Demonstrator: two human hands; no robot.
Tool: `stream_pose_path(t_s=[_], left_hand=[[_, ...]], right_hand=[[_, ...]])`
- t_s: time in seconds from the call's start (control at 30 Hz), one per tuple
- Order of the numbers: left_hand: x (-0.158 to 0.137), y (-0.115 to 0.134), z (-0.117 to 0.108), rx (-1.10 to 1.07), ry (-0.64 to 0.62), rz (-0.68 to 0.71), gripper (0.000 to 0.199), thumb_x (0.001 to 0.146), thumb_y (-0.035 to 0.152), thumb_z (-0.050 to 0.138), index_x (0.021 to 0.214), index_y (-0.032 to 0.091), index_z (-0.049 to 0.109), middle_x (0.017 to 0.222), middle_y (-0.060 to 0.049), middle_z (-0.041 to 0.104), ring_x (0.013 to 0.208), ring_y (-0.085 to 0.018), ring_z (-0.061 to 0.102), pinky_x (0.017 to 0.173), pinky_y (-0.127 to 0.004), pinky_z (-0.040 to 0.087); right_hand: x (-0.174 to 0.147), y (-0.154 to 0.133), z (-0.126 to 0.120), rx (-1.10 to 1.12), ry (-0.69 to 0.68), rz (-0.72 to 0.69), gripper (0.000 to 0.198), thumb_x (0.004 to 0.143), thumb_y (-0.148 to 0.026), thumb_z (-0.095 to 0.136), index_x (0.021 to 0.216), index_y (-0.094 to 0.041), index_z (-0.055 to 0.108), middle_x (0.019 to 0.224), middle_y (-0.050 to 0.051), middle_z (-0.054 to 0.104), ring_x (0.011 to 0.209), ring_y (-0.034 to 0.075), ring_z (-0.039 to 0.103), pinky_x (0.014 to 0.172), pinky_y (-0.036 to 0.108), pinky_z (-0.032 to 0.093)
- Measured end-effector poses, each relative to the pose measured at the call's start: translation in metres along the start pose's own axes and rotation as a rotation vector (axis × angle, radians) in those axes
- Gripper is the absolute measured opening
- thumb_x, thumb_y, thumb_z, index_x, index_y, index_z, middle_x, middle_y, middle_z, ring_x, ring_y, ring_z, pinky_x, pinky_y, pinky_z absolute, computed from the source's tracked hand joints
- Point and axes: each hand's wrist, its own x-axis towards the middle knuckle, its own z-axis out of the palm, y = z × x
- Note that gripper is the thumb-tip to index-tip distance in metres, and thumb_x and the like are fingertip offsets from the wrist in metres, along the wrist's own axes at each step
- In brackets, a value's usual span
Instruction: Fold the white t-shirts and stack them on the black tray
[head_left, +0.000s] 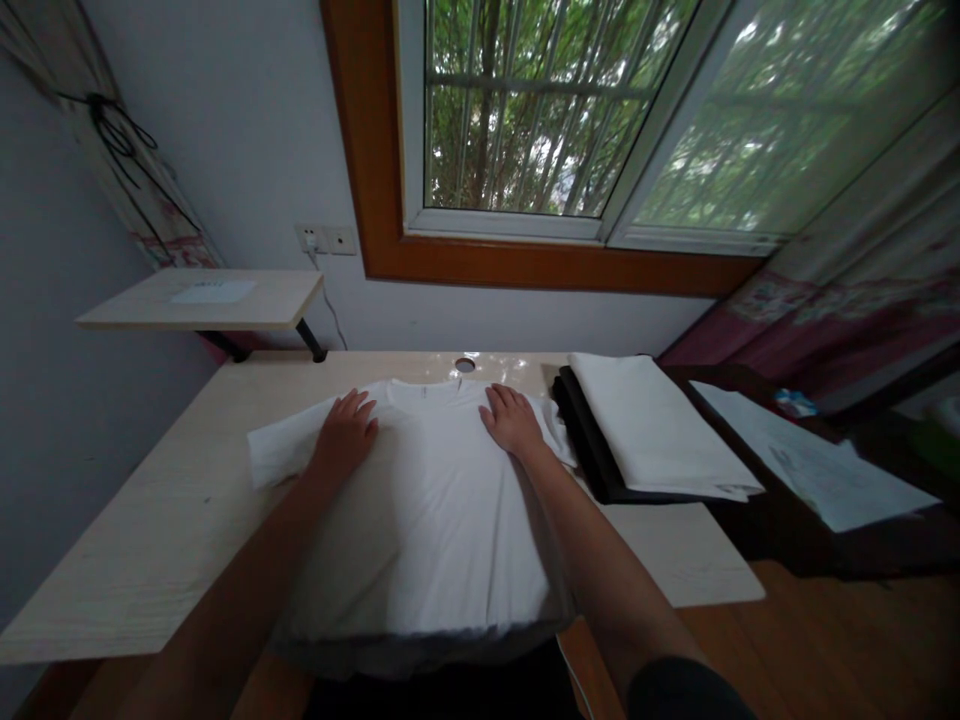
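Observation:
A white short-sleeved T-shirt [442,500] lies spread on the pale wooden desk [150,540], its neckline toward the wall and its hem hanging over the front edge. My left hand [346,428] rests flat on the shirt's left shoulder, fingers stretched out. On the opposite shoulder lies my right hand [513,418], its fingers also extended and loosely apart. Neither hand grips the cloth. The left sleeve reaches out across the desk, while the right sleeve is partly hidden behind my right hand and forearm.
Folded white cloth [652,425] lies on folded black cloth [592,450] just right of the shirt. A raised shelf [277,300] stands at the back left. Papers [817,465] lie on a dark surface at right. The desk has a round cable hole [465,366].

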Motion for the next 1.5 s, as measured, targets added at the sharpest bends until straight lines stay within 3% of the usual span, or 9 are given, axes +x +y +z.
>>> stream_pose_path(t_s=[0.13, 0.27, 0.43, 0.63, 1.0, 1.13, 1.23, 1.37, 1.5], left_hand=[[-0.025, -0.019, -0.014, 0.013, -0.006, -0.027, 0.041, 0.098, 0.032, 0.042, 0.13, 0.018, 0.063, 0.142, -0.013, 0.06, 0.14, -0.029, 0.047, 0.122, -0.05, 0.032], [-0.05, -0.068, -0.02, 0.044, -0.009, -0.128, 0.045, 0.1, 0.032, 0.033, 0.131, 0.014, 0.061, 0.137, -0.016, 0.062, 0.133, -0.028, 0.053, 0.116, -0.048, 0.039], [-0.074, -0.115, -0.032, 0.037, 0.007, -0.079, 0.044, 0.1, 0.037, 0.034, 0.128, 0.016, 0.061, 0.135, -0.015, 0.06, 0.13, -0.027, 0.053, 0.114, -0.045, 0.041], [-0.091, -0.114, -0.05, 0.132, -0.023, -0.067, 0.038, 0.098, 0.04, 0.04, 0.115, 0.02, 0.067, 0.116, -0.013, 0.065, 0.113, -0.029, 0.058, 0.106, -0.045, 0.045], [-0.098, -0.126, -0.063, 0.346, -0.118, -0.12, 0.047, 0.097, 0.037, 0.037, 0.128, 0.013, 0.062, 0.13, -0.019, 0.063, 0.117, -0.034, 0.059, 0.109, -0.054, 0.039], [-0.096, -0.123, -0.077, 0.343, -0.147, -0.24, 0.045, 0.096, 0.034, 0.039, 0.13, 0.015, 0.061, 0.134, -0.019, 0.061, 0.124, -0.039, 0.054, 0.106, -0.067, 0.036], [-0.086, -0.111, -0.085, 0.307, -0.194, -0.271, 0.037, 0.092, 0.031, 0.044, 0.118, 0.017, 0.067, 0.131, -0.018, 0.063, 0.124, -0.04, 0.054, 0.101, -0.065, 0.042], [-0.072, -0.069, -0.081, 0.224, -0.124, -0.106, 0.035, 0.093, 0.027, 0.043, 0.116, 0.016, 0.068, 0.122, -0.016, 0.066, 0.115, -0.031, 0.059, 0.104, -0.049, 0.046], [-0.079, -0.015, -0.063, 0.081, -0.149, 0.033, 0.033, 0.096, 0.03, 0.042, 0.114, 0.02, 0.069, 0.116, -0.012, 0.069, 0.112, -0.028, 0.061, 0.105, -0.044, 0.047]], right_hand=[[0.002, 0.006, 0.001, -0.011, -0.008, -0.002, 0.052, 0.104, -0.041, 0.044, 0.148, -0.016, 0.049, 0.155, 0.014, 0.048, 0.142, 0.029, 0.04, 0.119, 0.046, 0.027], [0.003, 0.008, 0.001, -0.015, -0.004, -0.013, 0.052, 0.104, -0.041, 0.043, 0.148, -0.015, 0.049, 0.154, 0.015, 0.049, 0.141, 0.029, 0.041, 0.118, 0.047, 0.028], [0.003, 0.008, 0.003, -0.014, -0.004, -0.019, 0.052, 0.104, -0.042, 0.042, 0.148, -0.016, 0.05, 0.154, 0.015, 0.049, 0.14, 0.03, 0.043, 0.118, 0.048, 0.029], [0.001, 0.007, 0.006, -0.026, 0.005, -0.006, 0.052, 0.104, -0.042, 0.04, 0.149, -0.016, 0.049, 0.155, 0.014, 0.048, 0.142, 0.029, 0.042, 0.119, 0.049, 0.028], [-0.014, -0.006, -0.022, -0.031, -0.022, 0.006, 0.043, 0.1, -0.037, 0.05, 0.138, -0.018, 0.058, 0.15, 0.013, 0.052, 0.136, 0.029, 0.045, 0.111, 0.042, 0.037], [-0.028, -0.012, -0.047, -0.047, -0.04, 0.01, 0.037, 0.099, -0.034, 0.051, 0.13, -0.02, 0.064, 0.134, 0.013, 0.061, 0.121, 0.03, 0.051, 0.102, 0.041, 0.041], [-0.041, -0.017, -0.06, -0.06, -0.095, -0.025, 0.032, 0.1, -0.033, 0.049, 0.122, -0.021, 0.069, 0.118, 0.012, 0.067, 0.112, 0.028, 0.053, 0.097, 0.04, 0.041], [-0.06, -0.019, -0.067, -0.069, -0.122, -0.049, 0.029, 0.101, -0.031, 0.049, 0.117, -0.021, 0.071, 0.117, 0.011, 0.068, 0.109, 0.026, 0.055, 0.093, 0.037, 0.042], [-0.078, -0.019, -0.064, -0.053, -0.086, -0.069, 0.03, 0.099, -0.03, 0.052, 0.125, -0.023, 0.066, 0.129, 0.01, 0.065, 0.115, 0.027, 0.054, 0.096, 0.038, 0.044]])
